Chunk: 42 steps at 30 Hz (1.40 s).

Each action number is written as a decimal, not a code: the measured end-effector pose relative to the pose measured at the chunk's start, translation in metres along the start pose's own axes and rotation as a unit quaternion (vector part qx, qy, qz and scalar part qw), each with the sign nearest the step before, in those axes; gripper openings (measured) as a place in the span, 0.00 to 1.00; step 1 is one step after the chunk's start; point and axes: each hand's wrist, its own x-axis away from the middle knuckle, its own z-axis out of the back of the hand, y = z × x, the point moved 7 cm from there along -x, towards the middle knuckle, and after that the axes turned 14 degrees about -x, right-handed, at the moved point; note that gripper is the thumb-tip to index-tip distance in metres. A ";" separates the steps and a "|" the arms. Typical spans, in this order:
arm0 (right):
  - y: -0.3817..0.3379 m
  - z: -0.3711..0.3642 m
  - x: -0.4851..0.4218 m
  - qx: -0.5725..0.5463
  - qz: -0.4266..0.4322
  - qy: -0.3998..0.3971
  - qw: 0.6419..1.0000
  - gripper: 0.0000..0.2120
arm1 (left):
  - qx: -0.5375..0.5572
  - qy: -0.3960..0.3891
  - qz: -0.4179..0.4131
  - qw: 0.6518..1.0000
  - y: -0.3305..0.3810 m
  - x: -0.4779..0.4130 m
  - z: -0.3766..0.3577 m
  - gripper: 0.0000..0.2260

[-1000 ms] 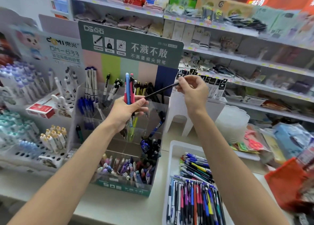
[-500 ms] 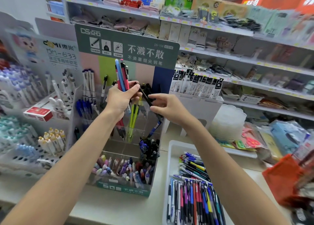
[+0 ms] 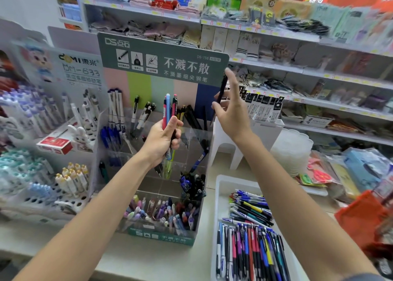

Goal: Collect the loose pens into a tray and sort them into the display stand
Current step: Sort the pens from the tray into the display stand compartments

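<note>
head: left hand point(image 3: 161, 141) grips pens point(image 3: 169, 107); raised right hand point(image 3: 234, 116) pinches pen point(image 3: 222, 90).

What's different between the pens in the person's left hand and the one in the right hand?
The left hand grips a bundle of pens; the right hand holds one black pen. The bundle shows red and light blue barrels; the black pen is all dark. The bundle sits in a closed fist, the black pen in looser fingers, higher up. Both point roughly upward near the display stand.
</note>
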 end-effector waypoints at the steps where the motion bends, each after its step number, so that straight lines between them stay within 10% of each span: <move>1: 0.004 -0.005 0.002 0.011 -0.001 -0.010 1.000 0.39 | -0.001 -0.002 0.005 1.000 -0.001 0.000 -0.001 0.16; 6: 0.029 -0.025 0.018 0.028 -0.052 -0.066 0.996 0.22 | -0.021 0.012 0.012 1.000 -0.008 0.002 0.003 0.12; 19: -0.021 -0.084 0.023 -0.150 -0.086 -0.094 0.980 0.16 | -0.020 0.053 0.022 0.998 -0.013 0.010 0.021 0.11; 29: -0.043 -0.095 0.019 -0.114 0.002 0.047 0.992 0.12 | -0.102 0.133 0.036 0.985 -0.030 0.030 0.130 0.13; 42: -0.015 -0.173 0.096 0.071 -0.050 -0.091 0.992 0.14 | -0.064 -0.049 0.096 0.992 -0.052 0.034 0.129 0.10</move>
